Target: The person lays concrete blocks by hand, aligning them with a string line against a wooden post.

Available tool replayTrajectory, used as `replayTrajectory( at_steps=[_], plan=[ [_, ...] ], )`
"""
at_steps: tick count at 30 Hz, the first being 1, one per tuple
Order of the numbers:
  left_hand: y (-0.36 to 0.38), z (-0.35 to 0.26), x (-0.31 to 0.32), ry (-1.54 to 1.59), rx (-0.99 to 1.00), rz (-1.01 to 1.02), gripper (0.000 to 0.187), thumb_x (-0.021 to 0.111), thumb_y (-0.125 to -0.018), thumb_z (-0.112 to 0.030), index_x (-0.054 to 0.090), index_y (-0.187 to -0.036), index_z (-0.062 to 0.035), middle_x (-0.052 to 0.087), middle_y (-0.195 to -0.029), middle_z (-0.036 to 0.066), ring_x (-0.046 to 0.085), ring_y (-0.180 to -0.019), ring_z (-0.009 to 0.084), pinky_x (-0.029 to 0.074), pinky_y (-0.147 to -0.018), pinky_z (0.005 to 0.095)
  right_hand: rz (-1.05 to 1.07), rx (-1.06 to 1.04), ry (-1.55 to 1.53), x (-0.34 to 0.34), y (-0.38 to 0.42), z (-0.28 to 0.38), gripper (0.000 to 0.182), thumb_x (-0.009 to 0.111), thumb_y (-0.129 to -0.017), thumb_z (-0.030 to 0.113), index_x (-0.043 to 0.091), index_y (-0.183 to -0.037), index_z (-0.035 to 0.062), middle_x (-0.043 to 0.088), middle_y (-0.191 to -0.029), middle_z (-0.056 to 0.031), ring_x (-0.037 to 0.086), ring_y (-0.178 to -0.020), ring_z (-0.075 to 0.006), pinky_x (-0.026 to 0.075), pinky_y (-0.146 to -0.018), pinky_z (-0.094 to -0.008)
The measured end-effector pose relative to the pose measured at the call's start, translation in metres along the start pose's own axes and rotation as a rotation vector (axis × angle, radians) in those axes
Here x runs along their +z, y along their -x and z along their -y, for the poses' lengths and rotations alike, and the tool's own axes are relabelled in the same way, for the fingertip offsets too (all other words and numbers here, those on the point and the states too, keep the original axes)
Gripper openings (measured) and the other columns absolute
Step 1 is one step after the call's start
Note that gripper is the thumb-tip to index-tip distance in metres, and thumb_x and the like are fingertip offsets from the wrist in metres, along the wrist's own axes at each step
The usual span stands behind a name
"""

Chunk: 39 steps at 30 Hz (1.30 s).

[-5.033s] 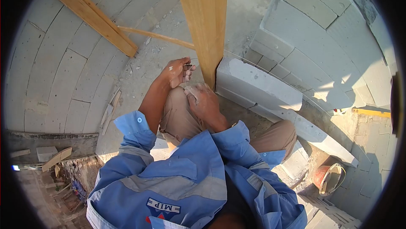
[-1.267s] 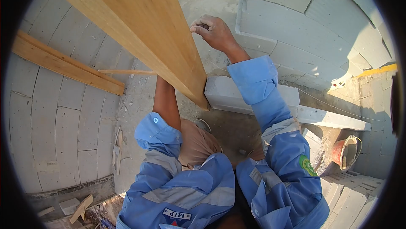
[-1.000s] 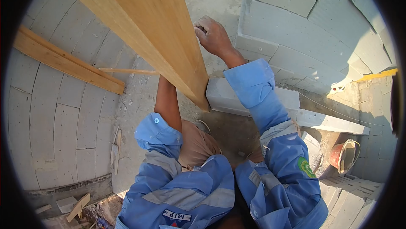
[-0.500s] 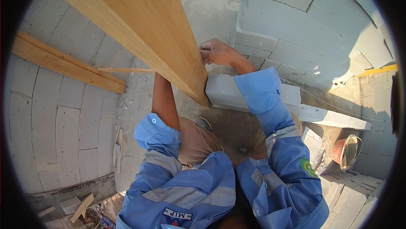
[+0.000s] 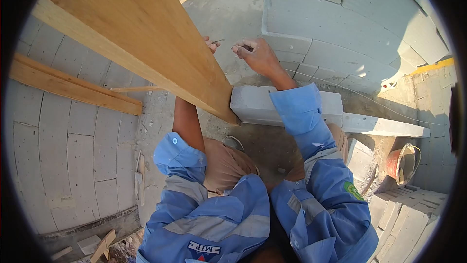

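Observation:
A thick wooden post (image 5: 146, 34) rises in front of me, leaning to the upper left in view. My left hand (image 5: 212, 45) reaches around behind it; only fingertips show past its edge, pinching a thin, dark, nail-like piece (image 5: 217, 41). Just right of it, apart from the post, my right hand (image 5: 259, 58) is closed with thumb and fingers together; what it may hold is too small to tell. A thin white string (image 5: 360, 94) runs from near my right wrist toward the far right. At the post's foot lies a row of pale blocks (image 5: 253, 103).
Pale block walls stand at left (image 5: 80, 166) and upper right (image 5: 311, 15). A wooden beam (image 5: 73, 84) lies against the left wall. A reddish bucket (image 5: 395, 163) tilts at right, near stacked blocks (image 5: 408, 214). Wood scraps (image 5: 103, 246) lie at lower left.
My right hand has drawn away from the post and moved slightly up. The left fingertips and the thin piece have come into view beyond the post. The view has shifted a little.

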<state>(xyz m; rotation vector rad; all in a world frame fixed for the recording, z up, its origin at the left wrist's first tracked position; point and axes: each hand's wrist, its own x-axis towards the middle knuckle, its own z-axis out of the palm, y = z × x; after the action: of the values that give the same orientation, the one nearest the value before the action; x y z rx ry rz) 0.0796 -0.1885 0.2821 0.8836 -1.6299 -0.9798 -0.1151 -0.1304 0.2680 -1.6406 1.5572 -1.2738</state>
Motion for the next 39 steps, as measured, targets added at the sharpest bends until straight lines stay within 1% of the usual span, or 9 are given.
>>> replayTrajectory(
  at_steps=[4, 7, 8, 10, 13, 20, 28, 35, 39],
  plan=[
    [-0.005, 0.013, -0.006, 0.176, 0.047, 0.127, 0.038, 0.078, -0.085, -0.028, 0.069, -0.112, -0.0029, 0.069, -0.113, 0.006, 0.063, -0.096, 0.0133, 0.048, -0.081, 0.0288, -0.120, 0.016, -0.193, 0.001, 0.009, -0.002, 0.027, 0.066, -0.093, 0.028, 0.073, -0.098, 0.0025, 0.066, -0.077, -0.0028, 0.058, -0.071, -0.0124, 0.048, -0.065, -0.0296],
    [-0.003, 0.011, -0.008, 0.155, -0.074, 0.147, 0.043, 0.077, -0.086, -0.032, 0.068, -0.116, -0.0035, 0.068, -0.117, 0.006, 0.062, -0.100, 0.0147, 0.048, -0.083, 0.0300, -0.150, 0.083, -0.412, 0.006, 0.009, -0.005, 0.028, 0.065, -0.094, 0.028, 0.071, -0.103, 0.0023, 0.068, -0.085, -0.0046, 0.063, -0.080, -0.0145, 0.051, -0.071, -0.0316],
    [-0.005, 0.021, -0.011, 0.110, 0.024, 0.207, 0.045, 0.075, -0.086, -0.035, 0.068, -0.118, -0.0041, 0.068, -0.117, 0.006, 0.062, -0.100, 0.0148, 0.048, -0.084, 0.0303, -0.150, 0.081, -0.412, 0.009, 0.008, -0.005, 0.028, 0.065, -0.094, 0.028, 0.071, -0.103, 0.0023, 0.068, -0.085, -0.0046, 0.063, -0.080, -0.0145, 0.051, -0.071, -0.0316],
    [-0.009, 0.024, -0.010, 0.066, 0.124, 0.267, 0.047, 0.074, -0.087, -0.038, 0.068, -0.120, -0.0048, 0.068, -0.118, 0.005, 0.062, -0.100, 0.0148, 0.048, -0.084, 0.0307, -0.171, 0.111, -0.902, 0.017, 0.004, -0.003, 0.027, 0.064, -0.096, 0.027, 0.065, -0.107, 0.0026, 0.070, -0.093, -0.0080, 0.066, -0.086, -0.0173, 0.053, -0.078, -0.0324],
    [-0.013, 0.022, -0.007, 0.057, -0.095, 0.242, 0.049, 0.071, -0.089, -0.042, 0.067, -0.122, -0.0058, 0.067, -0.119, 0.005, 0.062, -0.098, 0.0150, 0.048, -0.085, 0.0309, -0.133, 0.193, -1.147, 0.021, -0.003, 0.003, 0.025, 0.062, -0.097, 0.026, 0.061, -0.108, 0.0034, 0.070, -0.094, -0.0097, 0.068, -0.086, -0.0195, 0.053, -0.081, -0.0333],
    [-0.013, 0.014, -0.004, 0.191, -0.162, 0.233, 0.041, 0.070, -0.090, -0.037, 0.068, -0.119, -0.0077, 0.068, -0.120, 0.007, 0.064, -0.096, 0.0177, 0.048, -0.081, 0.0319, -0.102, 0.186, -0.871, 0.023, -0.008, 0.005, 0.024, 0.062, -0.097, 0.026, 0.061, -0.107, 0.0041, 0.068, -0.089, -0.0077, 0.066, -0.081, -0.0171, 0.054, -0.077, -0.0313],
    [-0.013, 0.029, -0.011, 0.478, -0.123, 0.301, 0.025, 0.076, -0.086, -0.032, 0.072, -0.100, -0.0117, 0.070, -0.116, 0.006, 0.065, -0.092, 0.0207, 0.049, -0.078, 0.0343, -0.184, 0.088, -0.411, 0.022, -0.010, 0.018, 0.034, 0.067, -0.093, 0.032, 0.072, -0.109, 0.0020, 0.064, -0.075, -0.0014, 0.054, -0.060, -0.0082, 0.043, -0.053, -0.0226],
    [-0.008, 0.021, -0.006, 0.355, -0.123, 0.212, 0.038, 0.078, -0.083, -0.036, 0.066, -0.108, -0.0094, 0.070, -0.112, 0.007, 0.066, -0.094, 0.0227, 0.050, -0.078, 0.0360, -0.180, -0.012, -0.344, 0.030, -0.009, 0.016, 0.037, 0.068, -0.093, 0.032, 0.072, -0.113, 0.0010, 0.065, -0.074, -0.0022, 0.055, -0.062, -0.0071, 0.045, -0.053, -0.0229],
    [-0.007, 0.021, -0.009, 0.284, -0.133, 0.234, 0.041, 0.077, -0.085, -0.036, 0.063, -0.112, -0.0083, 0.068, -0.115, 0.009, 0.067, -0.097, 0.0241, 0.050, -0.078, 0.0354, -0.204, 0.023, -0.410, 0.033, -0.012, 0.017, 0.032, 0.066, -0.092, 0.026, 0.072, -0.111, 0.0008, 0.074, -0.087, -0.0089, 0.063, -0.067, -0.0120, 0.051, -0.059, -0.0258]
  ],
)
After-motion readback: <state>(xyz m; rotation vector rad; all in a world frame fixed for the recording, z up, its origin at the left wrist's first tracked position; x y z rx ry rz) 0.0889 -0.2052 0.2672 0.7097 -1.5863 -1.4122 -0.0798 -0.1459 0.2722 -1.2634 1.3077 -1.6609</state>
